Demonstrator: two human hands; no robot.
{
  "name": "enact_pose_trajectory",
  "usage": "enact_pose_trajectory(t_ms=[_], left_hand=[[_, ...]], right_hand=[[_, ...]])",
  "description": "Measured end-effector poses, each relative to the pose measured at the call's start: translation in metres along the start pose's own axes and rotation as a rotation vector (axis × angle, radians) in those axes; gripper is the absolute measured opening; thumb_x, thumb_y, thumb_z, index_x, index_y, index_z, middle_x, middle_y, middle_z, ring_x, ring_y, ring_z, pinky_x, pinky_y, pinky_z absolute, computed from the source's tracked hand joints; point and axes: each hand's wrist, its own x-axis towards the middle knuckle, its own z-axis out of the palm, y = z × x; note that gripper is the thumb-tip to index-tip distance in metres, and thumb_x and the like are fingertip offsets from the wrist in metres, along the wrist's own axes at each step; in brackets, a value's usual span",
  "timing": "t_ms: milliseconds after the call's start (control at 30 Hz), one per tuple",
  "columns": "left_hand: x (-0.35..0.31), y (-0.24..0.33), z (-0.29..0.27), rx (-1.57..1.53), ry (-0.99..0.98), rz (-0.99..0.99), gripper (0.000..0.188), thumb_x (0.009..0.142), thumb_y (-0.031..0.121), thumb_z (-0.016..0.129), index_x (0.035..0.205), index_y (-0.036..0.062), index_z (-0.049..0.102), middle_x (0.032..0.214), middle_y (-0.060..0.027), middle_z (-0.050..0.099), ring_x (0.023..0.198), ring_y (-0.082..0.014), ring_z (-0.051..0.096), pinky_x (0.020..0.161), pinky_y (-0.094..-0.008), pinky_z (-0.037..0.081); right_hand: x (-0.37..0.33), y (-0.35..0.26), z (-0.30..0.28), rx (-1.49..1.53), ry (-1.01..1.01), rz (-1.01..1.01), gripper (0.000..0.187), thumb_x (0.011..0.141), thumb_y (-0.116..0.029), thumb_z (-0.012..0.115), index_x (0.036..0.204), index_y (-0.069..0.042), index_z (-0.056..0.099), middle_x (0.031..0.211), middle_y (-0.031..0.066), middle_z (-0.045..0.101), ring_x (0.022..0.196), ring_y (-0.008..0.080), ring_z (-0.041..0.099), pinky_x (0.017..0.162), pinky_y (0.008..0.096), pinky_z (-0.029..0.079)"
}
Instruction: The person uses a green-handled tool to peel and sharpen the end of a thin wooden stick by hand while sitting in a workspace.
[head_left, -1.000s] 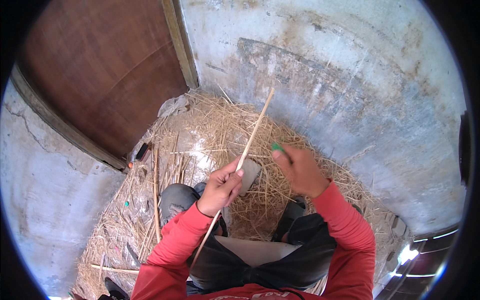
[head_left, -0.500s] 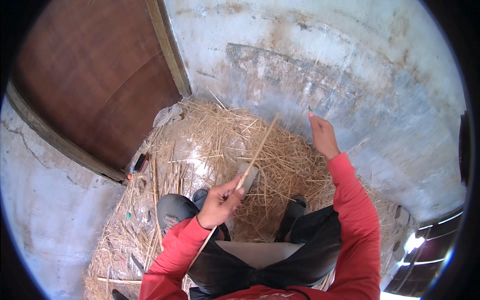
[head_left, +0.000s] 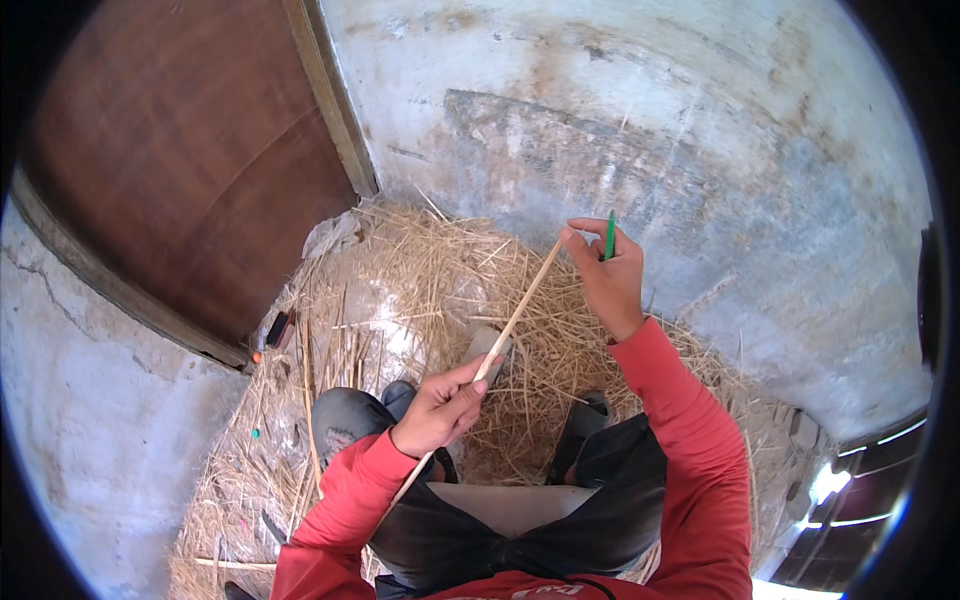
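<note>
Stick: we hold a long pale stick slanting up and away from our lap, its lower end running down past our left forearm, its upper tip at the fingers of our raised right hand.
Left hand: closed around the stick near its middle, thumb on top; this grip carries the weight and sets the angle, so the far end stays free for the other hand.
Right hand: fingers closed on a thin green tool, which stands up out of the fist; the fingertips meet the stick's tip, probably to steady it, though we cannot tell whether they pinch it or only touch.
Green tool: too narrow here to say whether it is a blade or a pen.
Posture: we sit low with knees apart, so the stick passes between them without snagging.
Straw: a dry heap spread in the corner under and ahead of us, with longer stalks lying at the left.
Surroundings: a brown wooden door to the left, a stained concrete wall ahead.
</note>
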Motion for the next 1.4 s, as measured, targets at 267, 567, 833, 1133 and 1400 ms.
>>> enact_pose_trajectory(t_ms=[267, 567, 833, 1133, 1400], left_hand=[[0.000, -0.004, 0.000, -0.094, -0.025, -0.041, 0.047, 0.109, 0.020, 0.046, 0.154, 0.0071, 0.040, 0.058, 0.0062, 0.036, 0.043, -0.0031, 0.032, 0.043, -0.0211, 0.027], [0.004, -0.002, 0.002, -0.001, -0.012, 0.024, 0.050, 0.109, 0.021, 0.045, 0.156, 0.0065, 0.035, 0.060, 0.0028, 0.043, 0.041, -0.0052, 0.036, 0.041, -0.0215, 0.031], [0.019, 0.009, 0.007, 0.011, 0.049, 0.081, 0.050, 0.110, 0.020, 0.043, 0.158, 0.0083, 0.032, 0.062, 0.0013, 0.046, 0.042, -0.0053, 0.038, 0.040, -0.0199, 0.032], [0.029, -0.015, -0.004, 0.067, 0.187, 0.165, 0.048, 0.107, 0.012, 0.051, 0.154, 0.0066, 0.041, 0.061, 0.0065, 0.037, 0.050, -0.0031, 0.033, 0.048, -0.0223, 0.031], [0.005, -0.009, 0.003, 0.152, 0.129, 0.176, 0.048, 0.105, 0.008, 0.054, 0.152, 0.0063, 0.045, 0.064, 0.0072, 0.041, 0.054, -0.0019, 0.036, 0.050, -0.0213, 0.032]], right_hand=[[0.035, 0.021, -0.022, -0.048, 0.287, -0.224, 0.018, 0.093, -0.020, 0.075, 0.089, -0.002, 0.074, 0.062, -0.0058, 0.050, 0.055, 0.0040, 0.038, 0.050, 0.0258, 0.030], [0.010, 0.020, -0.026, -0.056, -0.152, -0.017, 0.032, 0.092, -0.034, 0.076, 0.088, -0.002, 0.074, 0.062, -0.0046, 0.054, 0.056, 0.0063, 0.043, 0.052, 0.0283, 0.035], [-0.018, -0.008, 0.006, -0.097, -0.324, 0.068, 0.042, 0.096, -0.041, 0.068, 0.086, 0.000, 0.072, 0.057, 0.0023, 0.054, 0.050, 0.0151, 0.049, 0.051, 0.0355, 0.039], [-0.067, -0.032, 0.016, -0.655, -0.599, -0.216, 0.056, 0.101, -0.049, 0.053, 0.080, 0.001, 0.065, 0.062, 0.0230, 0.059, 0.058, 0.0408, 0.062, 0.055, 0.0501, 0.047], [-0.014, -0.012, -0.015, -0.487, -0.289, -0.122, 0.057, 0.107, -0.044, 0.046, 0.077, 0.003, 0.059, 0.055, 0.0159, 0.048, 0.048, 0.0246, 0.042, 0.050, 0.0439, 0.036]])
